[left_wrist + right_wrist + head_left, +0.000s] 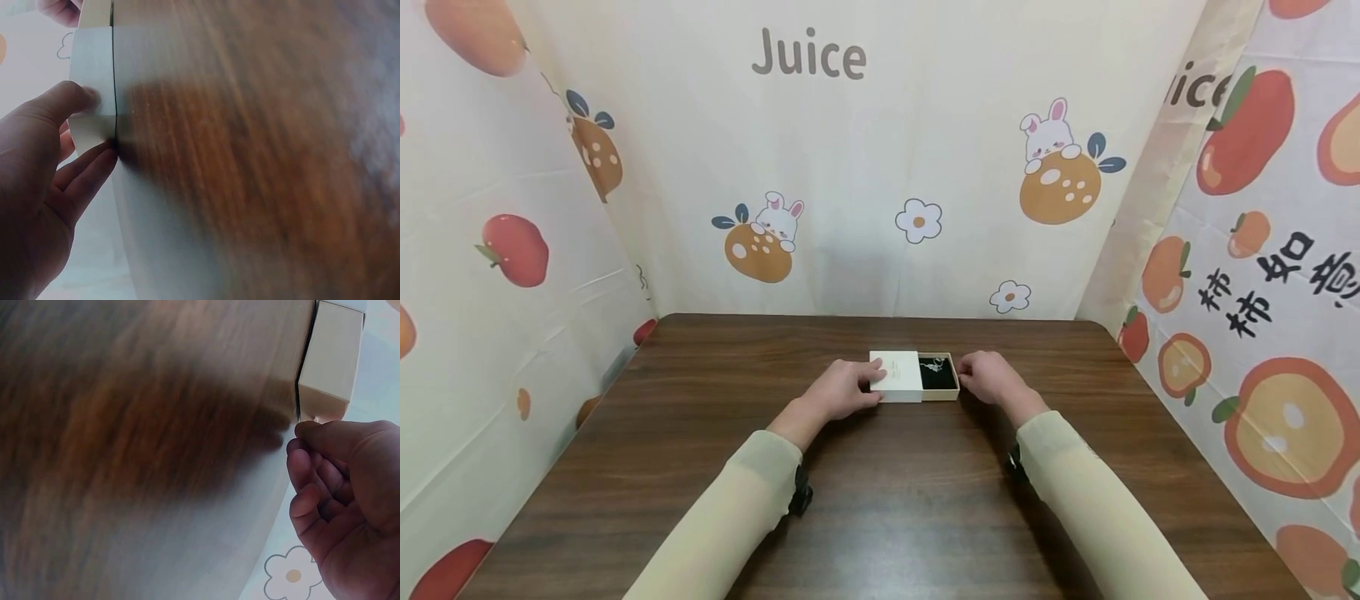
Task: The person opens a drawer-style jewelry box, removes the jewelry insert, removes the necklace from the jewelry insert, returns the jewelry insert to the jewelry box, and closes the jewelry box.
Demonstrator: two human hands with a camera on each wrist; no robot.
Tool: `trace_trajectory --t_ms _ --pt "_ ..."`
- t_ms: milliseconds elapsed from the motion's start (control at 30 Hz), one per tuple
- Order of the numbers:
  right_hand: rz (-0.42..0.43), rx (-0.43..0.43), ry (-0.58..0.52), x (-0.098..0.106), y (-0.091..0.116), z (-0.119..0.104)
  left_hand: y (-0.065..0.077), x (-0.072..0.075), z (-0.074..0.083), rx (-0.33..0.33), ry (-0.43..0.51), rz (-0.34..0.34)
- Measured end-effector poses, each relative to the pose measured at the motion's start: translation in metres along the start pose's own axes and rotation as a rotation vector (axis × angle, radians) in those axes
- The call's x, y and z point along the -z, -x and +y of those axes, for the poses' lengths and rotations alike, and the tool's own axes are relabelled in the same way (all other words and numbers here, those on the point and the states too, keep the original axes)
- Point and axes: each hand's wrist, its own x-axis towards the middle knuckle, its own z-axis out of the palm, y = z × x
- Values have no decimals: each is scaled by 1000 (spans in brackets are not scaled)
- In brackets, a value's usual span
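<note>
A small white jewelry box (897,375) lies on the table, its cream inner drawer (957,385) slid partly out to the right. On the drawer's black lining lies a thin silver necklace or similar piece (936,365), too small to tell exactly. My left hand (850,387) grips the sleeve's left end, thumb on top and fingers at the side, as the left wrist view shows. At the drawer's right end is my right hand (992,377), fingers curled. In the right wrist view its thumb and forefinger pinch close against the drawer's end (325,403); whatever lies between them is mostly hidden.
The brown wooden table (880,517) reaches back to a curtain (850,150) printed with fruit, rabbits and flowers. Similar printed cloths hang along the left and right sides. A dark band (801,492) sits on the left wrist.
</note>
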Motion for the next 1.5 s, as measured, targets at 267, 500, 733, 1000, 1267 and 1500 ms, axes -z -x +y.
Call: trace_trajectory --t_ms 267,500,733,1000,1267,1500 --pt "1 -3 -4 -1 0 1 1 -1 0 9 1 1" --pt "16 16 4 -1 1 4 1 -1 0 4 -4 10" --pt "13 0 2 -1 0 7 1 -1 1 -2 -2 8" --pt "-6 -25 -30 0 1 10 0 -2 -1 -1 -13 7" --pt "-22 -37 -54 2 3 10 0 -3 -3 -7 -10 4" --pt "-48 -76 -86 3 3 9 0 -3 -4 -4 -12 5"
